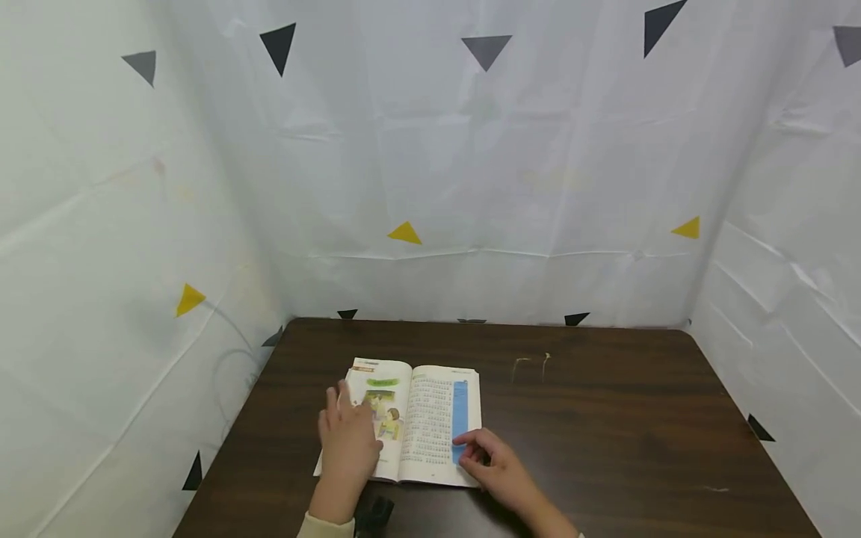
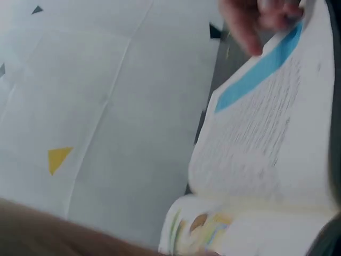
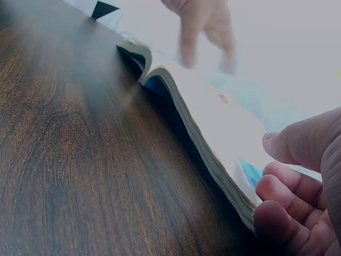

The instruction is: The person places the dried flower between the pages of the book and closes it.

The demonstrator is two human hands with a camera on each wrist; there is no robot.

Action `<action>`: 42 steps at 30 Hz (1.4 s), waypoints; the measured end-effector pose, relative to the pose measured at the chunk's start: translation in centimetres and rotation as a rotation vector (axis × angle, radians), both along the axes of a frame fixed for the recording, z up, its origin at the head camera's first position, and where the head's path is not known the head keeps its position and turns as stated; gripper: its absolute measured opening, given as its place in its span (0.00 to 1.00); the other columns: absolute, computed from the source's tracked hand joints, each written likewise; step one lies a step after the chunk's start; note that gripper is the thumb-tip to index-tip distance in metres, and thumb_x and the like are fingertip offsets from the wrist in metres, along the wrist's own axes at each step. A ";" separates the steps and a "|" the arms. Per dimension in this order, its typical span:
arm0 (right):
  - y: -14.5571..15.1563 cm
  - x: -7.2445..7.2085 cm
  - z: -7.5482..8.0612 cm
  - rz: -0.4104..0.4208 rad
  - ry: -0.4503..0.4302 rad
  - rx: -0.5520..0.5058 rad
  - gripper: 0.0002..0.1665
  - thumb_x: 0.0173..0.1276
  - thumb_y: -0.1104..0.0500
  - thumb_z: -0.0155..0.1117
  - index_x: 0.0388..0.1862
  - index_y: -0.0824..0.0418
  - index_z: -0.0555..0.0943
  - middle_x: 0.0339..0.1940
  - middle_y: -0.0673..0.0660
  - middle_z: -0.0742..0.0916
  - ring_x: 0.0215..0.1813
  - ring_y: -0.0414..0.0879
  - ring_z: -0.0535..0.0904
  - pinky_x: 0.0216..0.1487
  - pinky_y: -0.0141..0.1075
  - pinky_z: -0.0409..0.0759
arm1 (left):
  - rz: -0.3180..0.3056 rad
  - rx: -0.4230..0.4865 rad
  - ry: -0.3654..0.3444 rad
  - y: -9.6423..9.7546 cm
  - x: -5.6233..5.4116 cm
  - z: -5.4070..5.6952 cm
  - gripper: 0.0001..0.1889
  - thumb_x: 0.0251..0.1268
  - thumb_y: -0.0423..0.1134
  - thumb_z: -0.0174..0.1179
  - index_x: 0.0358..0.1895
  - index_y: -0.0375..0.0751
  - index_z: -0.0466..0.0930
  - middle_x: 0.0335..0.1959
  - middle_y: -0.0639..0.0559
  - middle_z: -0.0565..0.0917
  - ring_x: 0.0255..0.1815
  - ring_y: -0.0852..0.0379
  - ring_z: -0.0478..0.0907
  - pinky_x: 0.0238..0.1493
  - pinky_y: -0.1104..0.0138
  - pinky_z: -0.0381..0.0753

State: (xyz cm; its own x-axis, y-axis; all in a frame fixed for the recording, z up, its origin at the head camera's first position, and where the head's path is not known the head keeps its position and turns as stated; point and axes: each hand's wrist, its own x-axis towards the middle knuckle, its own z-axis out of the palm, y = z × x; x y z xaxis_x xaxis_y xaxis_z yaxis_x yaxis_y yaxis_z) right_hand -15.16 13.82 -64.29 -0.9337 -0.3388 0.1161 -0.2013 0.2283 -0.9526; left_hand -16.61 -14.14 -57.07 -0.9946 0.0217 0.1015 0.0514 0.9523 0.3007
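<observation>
An open book (image 1: 437,426) lies on the table, with colour drawings on its left page and lines of print beside a blue strip on its right page. My left hand (image 1: 350,437) is over the left page with its fingers spread; the right wrist view shows it blurred above the book. At the lower right edge of the book is my right hand (image 1: 496,467), fingers loosely bent. In the right wrist view its thumb (image 3: 298,141) stands apart from the other fingers, which are against or very close to the page corner. No page is visibly pinched.
The dark wooden table (image 1: 605,418) extends to the right of the book. White sheeting (image 1: 471,172) with black, grey and yellow triangles hangs behind and at both sides. A small black object (image 1: 374,514) is beside my left wrist.
</observation>
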 end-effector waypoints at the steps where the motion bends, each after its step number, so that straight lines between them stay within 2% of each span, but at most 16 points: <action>1: 0.1 -0.1 0.0 0.002 0.019 -0.005 0.14 0.75 0.64 0.73 0.58 0.63 0.87 0.43 0.61 0.83 0.39 0.38 0.79 0.27 0.30 0.80 | -0.089 0.007 0.049 0.6 0.0 -0.3 0.37 0.58 0.41 0.82 0.71 0.36 0.82 0.87 0.25 0.56 0.88 0.23 0.51 0.81 0.27 0.60; 3: 0.3 -0.1 0.0 0.011 0.068 -0.017 0.14 0.75 0.65 0.73 0.58 0.64 0.86 0.42 0.61 0.84 0.39 0.38 0.79 0.30 0.30 0.81 | -0.285 0.009 0.107 1.9 0.1 -1.1 0.36 0.63 0.44 0.79 0.74 0.41 0.80 0.86 0.31 0.64 0.86 0.27 0.61 0.80 0.33 0.67; 4: 0.4 -0.2 -0.1 0.013 0.088 -0.021 0.14 0.75 0.65 0.72 0.58 0.64 0.86 0.42 0.61 0.84 0.40 0.38 0.79 0.32 0.30 0.81 | -0.370 0.004 0.102 2.6 0.2 -1.7 0.36 0.66 0.49 0.77 0.76 0.44 0.78 0.85 0.34 0.66 0.86 0.29 0.63 0.80 0.34 0.67; 5: 0.4 -0.2 -0.1 0.015 0.099 -0.028 0.14 0.75 0.65 0.72 0.58 0.64 0.86 0.42 0.61 0.85 0.40 0.38 0.80 0.34 0.30 0.82 | -0.430 -0.005 0.077 3.2 0.4 -2.4 0.38 0.68 0.56 0.74 0.78 0.46 0.76 0.86 0.36 0.66 0.87 0.31 0.62 0.82 0.35 0.66; 7: 0.3 -0.2 -0.3 0.014 0.107 -0.015 0.14 0.75 0.64 0.73 0.57 0.63 0.87 0.42 0.60 0.85 0.41 0.37 0.80 0.40 0.30 0.81 | -0.485 -0.056 0.023 4.2 0.9 -3.9 0.45 0.67 0.69 0.69 0.82 0.50 0.72 0.88 0.39 0.63 0.89 0.32 0.58 0.84 0.35 0.61; 10: 0.1 -0.2 -0.4 0.007 0.062 0.002 0.14 0.75 0.63 0.73 0.57 0.60 0.87 0.41 0.57 0.85 0.41 0.37 0.79 0.43 0.29 0.80 | -0.459 -0.134 -0.025 5.1 1.6 -5.7 0.53 0.60 0.80 0.66 0.85 0.57 0.67 0.91 0.42 0.58 0.91 0.35 0.52 0.86 0.35 0.54; 13: -0.1 -0.1 -0.5 -0.006 0.020 0.006 0.14 0.76 0.62 0.73 0.57 0.59 0.88 0.41 0.56 0.85 0.41 0.37 0.79 0.41 0.29 0.80 | -0.422 -0.163 -0.015 5.3 1.9 -6.4 0.54 0.57 0.81 0.67 0.85 0.61 0.67 0.91 0.44 0.56 0.92 0.36 0.49 0.88 0.36 0.51; 17: -0.3 0.1 -0.5 -0.007 -0.006 -0.004 0.14 0.76 0.62 0.73 0.58 0.61 0.87 0.41 0.57 0.84 0.38 0.37 0.79 0.34 0.29 0.80 | -0.424 -0.148 -0.003 5.2 2.1 -6.4 0.54 0.56 0.81 0.67 0.84 0.60 0.68 0.91 0.44 0.57 0.92 0.36 0.50 0.87 0.34 0.51; 20: -0.4 0.1 -0.4 -0.006 -0.005 0.004 0.13 0.76 0.62 0.72 0.57 0.60 0.87 0.41 0.57 0.84 0.38 0.37 0.79 0.35 0.29 0.80 | -0.432 -0.136 0.007 5.1 2.2 -6.3 0.55 0.56 0.84 0.64 0.83 0.58 0.70 0.90 0.43 0.59 0.91 0.35 0.52 0.86 0.33 0.52; 24: -0.6 0.0 -0.4 -0.023 0.022 0.013 0.13 0.76 0.62 0.72 0.57 0.58 0.88 0.40 0.55 0.85 0.39 0.37 0.79 0.41 0.30 0.79 | -0.421 -0.145 0.039 5.1 2.1 -6.1 0.52 0.60 0.85 0.59 0.83 0.58 0.71 0.90 0.43 0.61 0.91 0.36 0.53 0.86 0.35 0.53; 26: -0.6 0.0 -0.4 -0.022 0.027 0.014 0.13 0.76 0.62 0.72 0.57 0.59 0.87 0.40 0.56 0.85 0.38 0.37 0.79 0.38 0.29 0.80 | -0.413 -0.153 0.045 5.1 2.0 -6.0 0.51 0.62 0.84 0.57 0.82 0.58 0.72 0.90 0.44 0.61 0.91 0.37 0.54 0.87 0.35 0.53; 31: 0.0 0.2 0.5 -0.004 -0.077 0.000 0.13 0.78 0.61 0.70 0.59 0.61 0.86 0.41 0.59 0.85 0.31 0.37 0.79 0.27 0.30 0.81 | -0.399 -0.164 0.034 5.4 1.9 -6.1 0.49 0.64 0.83 0.58 0.82 0.59 0.72 0.90 0.44 0.61 0.91 0.38 0.54 0.87 0.36 0.53; 33: 0.5 0.2 1.1 -0.032 -0.107 0.007 0.12 0.79 0.61 0.70 0.56 0.62 0.87 0.40 0.60 0.87 0.30 0.37 0.79 0.26 0.31 0.81 | -0.400 -0.166 0.039 5.5 1.9 -6.2 0.49 0.64 0.83 0.58 0.82 0.59 0.72 0.90 0.44 0.61 0.91 0.37 0.54 0.87 0.36 0.53; 38: 2.0 -0.4 2.1 -0.138 -0.017 0.178 0.03 0.76 0.60 0.73 0.44 0.58 0.89 0.37 0.52 0.87 0.36 0.35 0.78 0.36 0.29 0.78 | -0.398 -0.173 0.055 6.0 1.9 -6.3 0.48 0.65 0.83 0.57 0.82 0.59 0.72 0.90 0.45 0.61 0.91 0.37 0.54 0.87 0.37 0.55; 42: 3.3 -1.2 2.2 -0.097 0.057 0.330 0.03 0.76 0.58 0.74 0.42 0.56 0.89 0.37 0.45 0.85 0.37 0.33 0.77 0.39 0.29 0.77 | -0.400 -0.163 0.047 6.2 2.0 -6.4 0.49 0.64 0.83 0.57 0.82 0.59 0.71 0.90 0.44 0.61 0.91 0.38 0.54 0.87 0.37 0.55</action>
